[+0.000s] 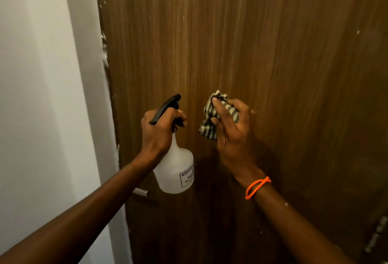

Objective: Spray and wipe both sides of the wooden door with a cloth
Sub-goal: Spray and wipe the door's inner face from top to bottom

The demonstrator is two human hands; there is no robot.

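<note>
The brown wooden door (262, 43) fills most of the view, with small white specks on its face. My left hand (156, 132) grips the neck of a white spray bottle (175, 171) with a black trigger head, its nozzle pointing at the door. My right hand (233, 129) holds a crumpled striped grey-and-white cloth (210, 129) close to the door, just right of the bottle. An orange bead bracelet (257, 187) sits on my right wrist.
A white wall (42, 95) runs along the left, meeting the door's paint-smeared edge (105, 57). A metal door handle (141, 192) shows just below my left forearm. Dark shadow lies over the lower right of the door.
</note>
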